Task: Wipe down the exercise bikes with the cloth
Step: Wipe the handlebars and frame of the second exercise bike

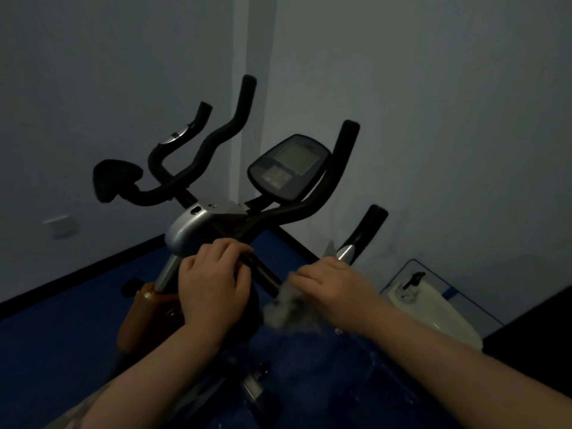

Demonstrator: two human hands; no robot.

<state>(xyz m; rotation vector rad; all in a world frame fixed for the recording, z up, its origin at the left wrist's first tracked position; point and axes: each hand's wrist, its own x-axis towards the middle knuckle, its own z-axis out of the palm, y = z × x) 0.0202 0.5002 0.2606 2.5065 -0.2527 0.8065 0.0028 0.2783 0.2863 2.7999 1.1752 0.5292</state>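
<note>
Floor: I see blue flooring (pixel 62 351).
On it: the exercise bike (pixel 198 230) stands there; a pale tray-like object (pixel 433 308) lies beside the wall.

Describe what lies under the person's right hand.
A crumpled grey cloth hangs below the right hand, beside the black handlebar tube. Whether the fingers grip it underneath is covered.

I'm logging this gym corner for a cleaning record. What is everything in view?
exercise bike: one, black with silver housing and orange frame, centre
console: one, dark with grey screen, on the bike between its handlebars
cloth: one, grey, against a black handlebar bar
floor: blue
walls: pale, meeting in a corner
wall socket: one, white, left wall
left hand: grips the bar
right hand: holds the cloth
</note>
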